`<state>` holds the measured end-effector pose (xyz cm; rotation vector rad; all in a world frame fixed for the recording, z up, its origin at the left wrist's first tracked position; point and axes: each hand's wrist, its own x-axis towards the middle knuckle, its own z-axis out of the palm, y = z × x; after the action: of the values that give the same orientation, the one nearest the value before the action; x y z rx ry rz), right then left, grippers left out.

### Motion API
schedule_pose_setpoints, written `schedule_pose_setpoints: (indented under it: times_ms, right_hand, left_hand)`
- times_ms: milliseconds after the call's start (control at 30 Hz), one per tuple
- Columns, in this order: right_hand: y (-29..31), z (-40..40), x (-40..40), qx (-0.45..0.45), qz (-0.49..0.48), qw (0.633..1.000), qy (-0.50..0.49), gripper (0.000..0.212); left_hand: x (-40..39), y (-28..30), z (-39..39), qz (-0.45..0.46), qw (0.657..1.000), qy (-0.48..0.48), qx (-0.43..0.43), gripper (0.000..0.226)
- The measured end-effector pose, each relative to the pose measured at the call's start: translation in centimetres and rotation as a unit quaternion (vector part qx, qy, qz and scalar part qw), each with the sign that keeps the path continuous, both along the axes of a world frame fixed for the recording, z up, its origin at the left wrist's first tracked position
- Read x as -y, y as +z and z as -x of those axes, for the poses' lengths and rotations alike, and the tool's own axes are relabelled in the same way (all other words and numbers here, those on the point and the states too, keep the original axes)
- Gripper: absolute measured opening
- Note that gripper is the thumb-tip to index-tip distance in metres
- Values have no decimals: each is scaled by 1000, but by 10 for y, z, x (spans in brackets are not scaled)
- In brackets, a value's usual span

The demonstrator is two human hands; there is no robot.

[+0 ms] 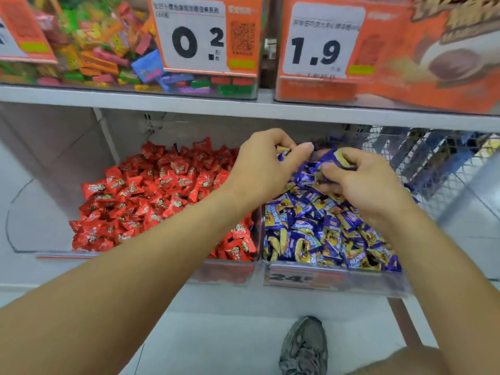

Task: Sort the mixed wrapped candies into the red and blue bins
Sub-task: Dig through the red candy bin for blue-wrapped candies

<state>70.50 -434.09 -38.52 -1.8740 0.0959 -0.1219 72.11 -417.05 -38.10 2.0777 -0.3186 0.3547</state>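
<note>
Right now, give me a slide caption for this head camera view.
Both hands pick blue-wrapped candies from the right bin beside the red candies.

Glossy foil-like wrappers on red candies (pixel 151 196) and blue candies (pixel 324 234), clear smooth plastic bin front (pixel 332 280), wire mesh panel (pixel 433 163) beside.

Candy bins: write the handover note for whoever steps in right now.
Left hand: over the back of the blue bin, fingers pinching a blue candy.
Right hand: also over the blue bin, gripping several blue candies.
Red bin: heaped with red candies; no blue ones visible on top.
Blue bin: heaped with blue candies; no red ones visible on top.
Done: both piles look sorted on the surface.
Left: check what the hands hold, drop it in the matching bin, and dig for strays lower down, which cannot be seen from here.
</note>
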Motion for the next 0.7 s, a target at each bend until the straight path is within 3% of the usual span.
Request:
schedule_pose_setpoints:
  times_ms: [133, 233, 333, 400, 467, 600, 700]
  right_hand:
    - [2, -1, 13, 30, 83, 996, -11, 40]
    - [-1, -3, 6, 90, 130, 987, 39, 48]
    - [-4, -2, 5, 131, 219, 965, 62, 51]
    - [-6, -1, 6, 135, 230, 962, 62, 40]
    - [-12, 1, 1, 140, 256, 951, 105, 29]
    - [-41, -7, -2, 89, 470, 849, 222, 54]
    - [-43, -17, 9, 55, 509, 844, 163, 66]
  left_hand:
    - [21, 4, -21, 80, 993, 45, -77, 47]
    - [29, 2, -23, 97, 991, 20, -96, 37]
    - [24, 0, -15, -38, 997, -49, -53, 20]
    - [8, -1, -12, -140, 989, -40, -4, 21]
    - [-12, -4, -10, -179, 983, -20, 35, 23]
    - [-61, -23, 3, -221, 973, -23, 63, 20]
    - [-100, -43, 18, -296, 954, -36, 43, 35]
